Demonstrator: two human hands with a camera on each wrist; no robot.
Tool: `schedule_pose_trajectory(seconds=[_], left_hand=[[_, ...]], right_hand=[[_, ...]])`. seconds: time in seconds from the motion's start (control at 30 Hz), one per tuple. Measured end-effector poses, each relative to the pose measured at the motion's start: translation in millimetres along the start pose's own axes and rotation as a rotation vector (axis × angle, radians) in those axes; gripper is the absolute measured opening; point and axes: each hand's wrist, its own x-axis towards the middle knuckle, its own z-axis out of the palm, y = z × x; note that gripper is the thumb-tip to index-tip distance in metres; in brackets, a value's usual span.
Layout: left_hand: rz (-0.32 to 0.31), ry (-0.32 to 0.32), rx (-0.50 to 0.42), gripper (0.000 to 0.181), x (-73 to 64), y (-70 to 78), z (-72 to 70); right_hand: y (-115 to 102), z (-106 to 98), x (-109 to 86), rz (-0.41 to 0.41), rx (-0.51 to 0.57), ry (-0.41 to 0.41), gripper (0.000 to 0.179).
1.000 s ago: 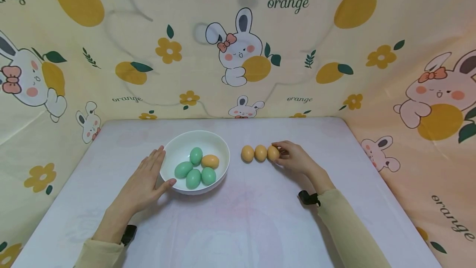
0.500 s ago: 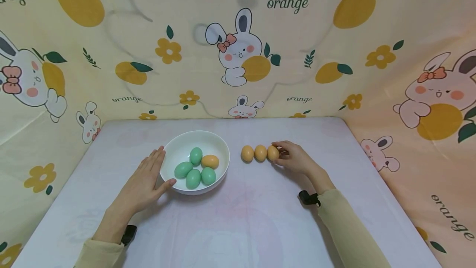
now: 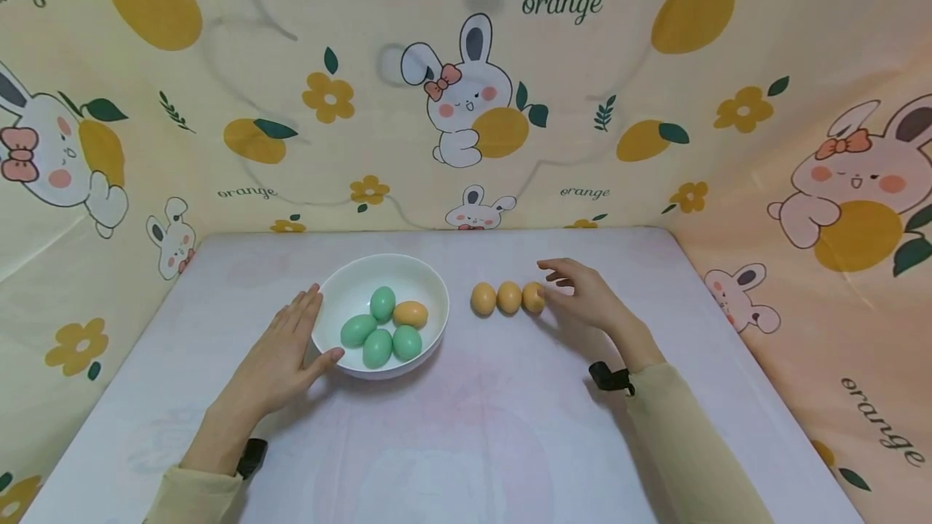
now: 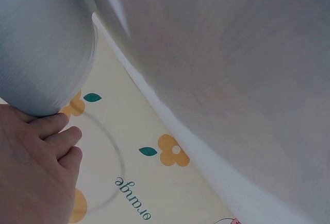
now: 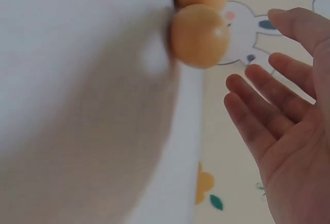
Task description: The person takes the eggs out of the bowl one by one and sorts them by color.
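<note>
A white bowl (image 3: 386, 269) on the table holds several green eggs (image 3: 377, 348) and one orange egg (image 3: 411, 314). Against its left side my left hand (image 3: 273, 354) rests with straight fingers, the thumb near the front rim; the left wrist view shows those fingers touching the bowl's outer wall (image 4: 46, 44). Right of the bowl, three orange eggs (image 3: 510, 297) stand side by side in a row. My right hand (image 3: 586, 293) is beside the rightmost egg (image 5: 200, 36), fingers spread and holding nothing; in the right wrist view a gap shows between fingers and egg.
The white table (image 3: 451, 443) has its back edge against a patterned cloth (image 3: 466, 103) with rabbits and oranges, which also hangs along both sides. A small black camera (image 3: 610, 377) sits on the right wrist, another black device (image 3: 252, 458) on the left.
My right hand has let go of the rightmost orange egg, its fingers lifting and opening away from it. The egg row, the bowl and my left hand stay in place.
</note>
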Motion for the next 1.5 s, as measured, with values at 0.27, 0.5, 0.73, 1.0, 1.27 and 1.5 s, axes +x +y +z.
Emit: schedule_pose_trajectory(seconds=[0.27, 0.5, 0.73, 1.0, 1.27, 1.5], left_hand=[[0.006, -0.001, -0.002, 0.097, 0.1, -1.2, 1.1], [0.011, 0.001, -0.003, 0.097, 0.4, -2.6, 1.3], [0.009, 0.000, -0.006, 0.097, 0.7, -2.5, 0.8], [0.010, 0.006, -0.005, 0.096, 0.3, -2.0, -0.2], [0.020, 0.015, -0.007, 0.096, 0.6, -2.9, 0.5], [0.011, 0.007, -0.005, 0.096, 0.0, -0.6, -1.0]], right_hand=[[-21.9, -6.1, 15.0, -0.067, -0.030, 0.011, 0.051], [-45.6, -4.3, 29.4, -0.114, -0.045, 0.000, 0.051], [-69.2, 2.5, 44.9, -0.140, -0.014, -0.039, 0.051], [-91.0, 17.7, 61.5, -0.182, -0.005, -0.089, 0.052], [-110.9, 38.0, 74.6, -0.182, 0.006, -0.170, 0.052], [-122.7, 56.0, 85.8, -0.256, -0.033, -0.241, 0.052]])
